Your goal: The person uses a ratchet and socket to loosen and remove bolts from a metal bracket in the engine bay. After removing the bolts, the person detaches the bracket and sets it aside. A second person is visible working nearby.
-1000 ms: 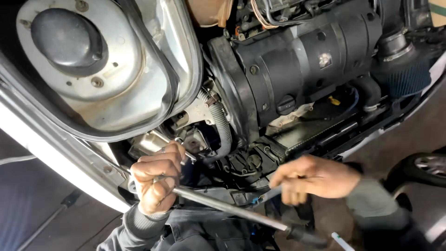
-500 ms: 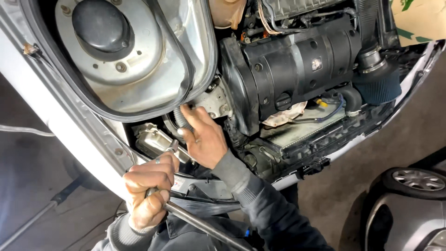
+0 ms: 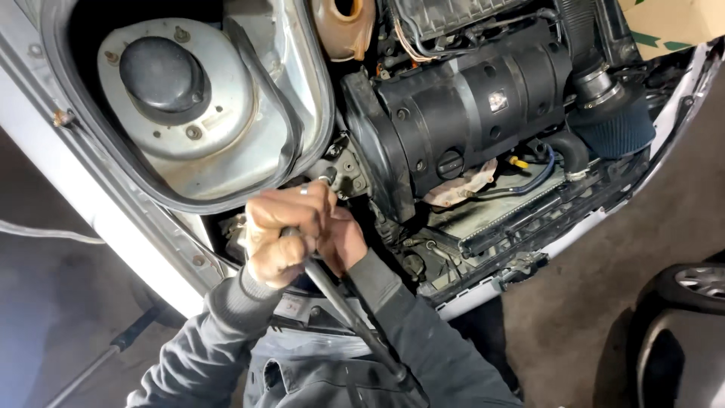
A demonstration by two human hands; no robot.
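Grey metal is what I see first: a long grey metal bar tool point(image 3: 340, 306) runs from the bottom of the picture up into the open front of a silver car. My left hand point(image 3: 283, 234) has its grip shut tight round the top part of the bar, with a ring on one finger. My right hand point(image 3: 341, 240) sits just behind it, touching it, but I cannot tell if its grip is on the bar or only pressed beside it, because the left hand hides the fingers. The far end of the bar goes down into the dark gap under both hands, so I cannot see what it sits on. I think the bar could slip off if I push crooked, and then my knuckles would hit the hard metal bracket point(image 3: 343, 174) just above them. The round silver metal tower with a black rubber cap point(image 3: 162, 75) stands near on one side, and the big black plastic engine cover point(image 3: 468, 106) is close on the other, so there is little room to swing. A crumpled pale rag point(image 3: 461, 185) lies by the engine, and a yellow dipstick handle point(image 3: 517, 162) pokes out near it.
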